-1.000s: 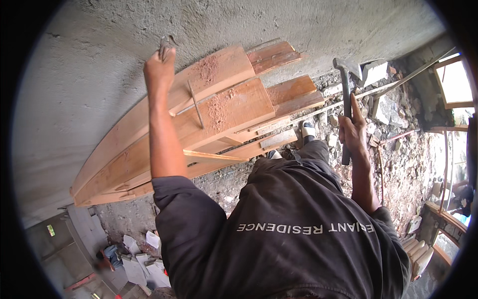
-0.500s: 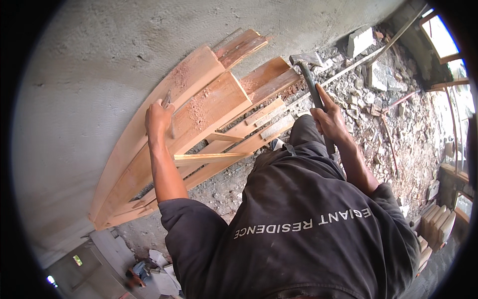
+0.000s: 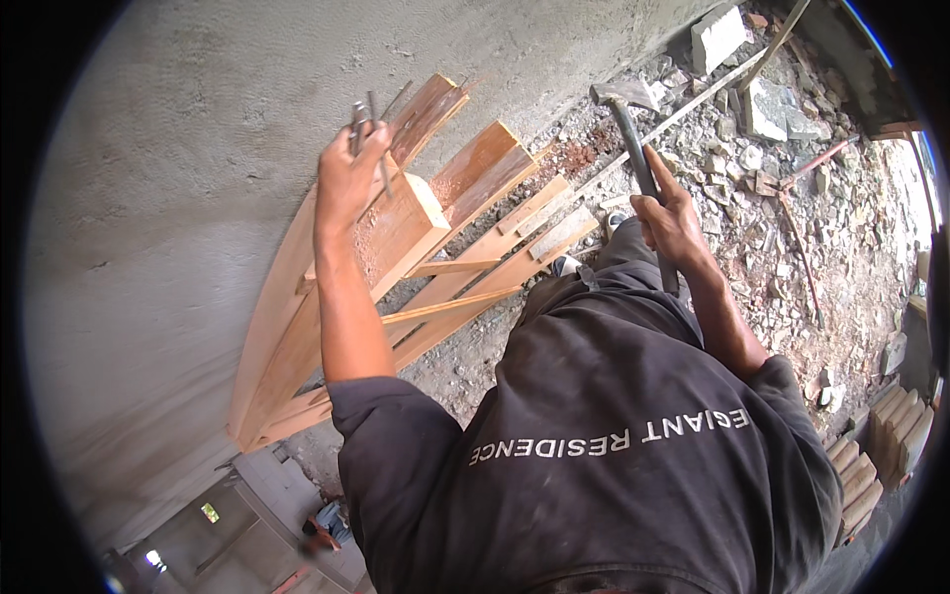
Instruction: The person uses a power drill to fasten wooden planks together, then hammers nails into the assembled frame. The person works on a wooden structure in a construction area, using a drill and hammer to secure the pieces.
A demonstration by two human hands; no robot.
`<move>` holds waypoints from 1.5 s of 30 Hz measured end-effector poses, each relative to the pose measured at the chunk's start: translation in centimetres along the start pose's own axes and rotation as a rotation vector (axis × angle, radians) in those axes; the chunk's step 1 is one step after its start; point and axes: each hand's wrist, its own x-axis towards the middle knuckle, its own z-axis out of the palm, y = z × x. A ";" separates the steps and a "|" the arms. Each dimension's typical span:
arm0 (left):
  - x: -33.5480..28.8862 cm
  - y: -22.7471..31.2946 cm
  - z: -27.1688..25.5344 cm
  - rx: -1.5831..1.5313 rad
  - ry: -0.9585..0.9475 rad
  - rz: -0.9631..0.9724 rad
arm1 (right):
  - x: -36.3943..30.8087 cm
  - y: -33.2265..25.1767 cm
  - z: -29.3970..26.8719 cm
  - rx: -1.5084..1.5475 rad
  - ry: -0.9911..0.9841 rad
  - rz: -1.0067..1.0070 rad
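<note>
My left hand (image 3: 346,183) is closed around slim metal rods (image 3: 373,107), blurred, their exact kind unclear. It is over the upper end of a wooden frame made of planks (image 3: 401,233), which leans along the wall with shavings on its faces. My right hand (image 3: 673,218) grips the dark handle of a hammer (image 3: 638,148), index finger stretched along it. The hammer's grey head (image 3: 625,95) points away from me, above the rubble and apart from the wood.
Broken stone and rubble (image 3: 762,257) cover the ground to the right, with larger pale blocks (image 3: 720,40) at the far side. A grey plastered wall (image 3: 148,228) rises on the left. Stacked pale pieces (image 3: 896,431) stand at lower right. Another person (image 3: 327,525) is at lower left.
My left hand has risen away from the planks toward their upper end, carrying the metal rods. My right hand still holds the hammer, little moved. The view has shifted.
</note>
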 end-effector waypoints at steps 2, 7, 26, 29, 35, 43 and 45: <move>1.5 0.8 1.8 0.052 -0.080 -0.016 | 0.4 0.2 -1.9 0.002 -0.001 -0.004; 3.9 0.0 3.7 0.241 -0.256 -0.096 | 0.9 0.3 -5.3 -0.017 0.080 -0.003; 6.8 -0.9 5.4 0.377 -0.424 -0.109 | 1.6 2.0 -5.6 0.078 0.139 0.076; 6.9 -1.3 5.5 0.379 -0.476 -0.083 | 1.7 1.1 -4.6 0.062 0.127 0.081; 7.6 -2.1 5.8 0.435 -0.545 -0.045 | 2.4 1.5 -3.6 0.052 0.121 0.086; 7.9 -2.4 6.7 0.440 -0.699 -0.031 | 2.6 0.5 -2.5 0.028 0.130 0.088; 8.1 -4.8 7.1 0.479 -0.638 0.100 | 2.7 0.3 -2.2 0.019 0.128 0.090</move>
